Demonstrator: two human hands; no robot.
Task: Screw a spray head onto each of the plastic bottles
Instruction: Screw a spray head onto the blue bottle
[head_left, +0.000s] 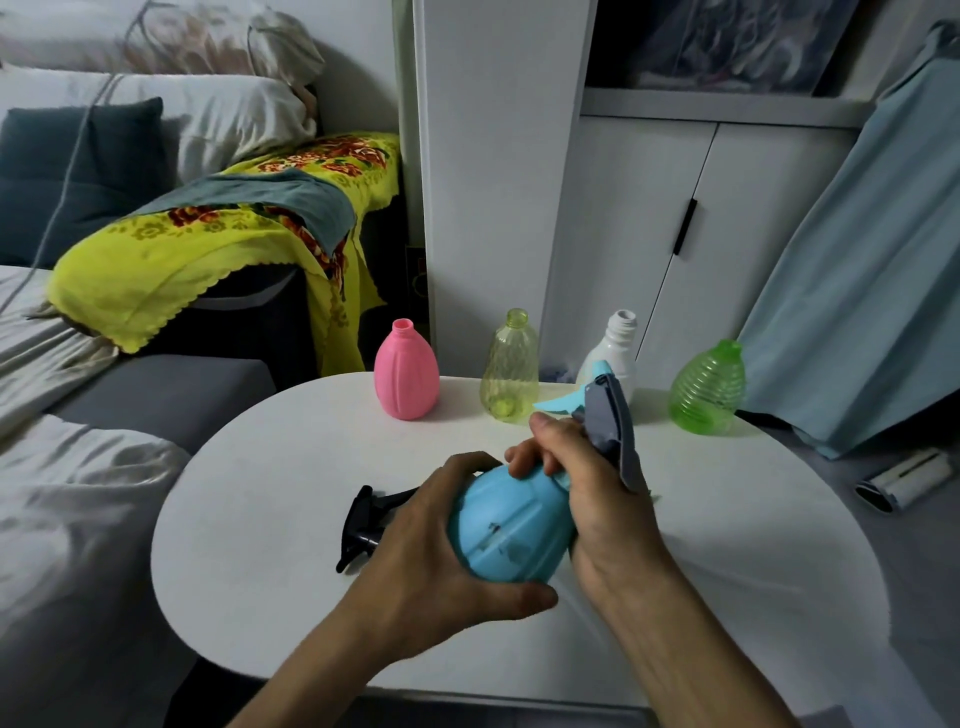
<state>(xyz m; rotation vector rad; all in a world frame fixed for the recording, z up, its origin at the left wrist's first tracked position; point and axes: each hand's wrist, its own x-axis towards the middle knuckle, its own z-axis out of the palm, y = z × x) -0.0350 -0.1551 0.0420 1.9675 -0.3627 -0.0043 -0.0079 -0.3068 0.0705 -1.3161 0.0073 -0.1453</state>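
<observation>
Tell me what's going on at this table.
A person holds a blue bottle above the round white table: the left hand cups its body while the right hand grips the neck below a grey spray head. A black spray head lies on the table. Pink, yellow, white and green bottles stand at the back, all headless.

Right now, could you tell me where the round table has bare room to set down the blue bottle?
Free: the round white table left of the black spray head, and its right side below the ribbed green bottle. Crowded: the back edge.
</observation>
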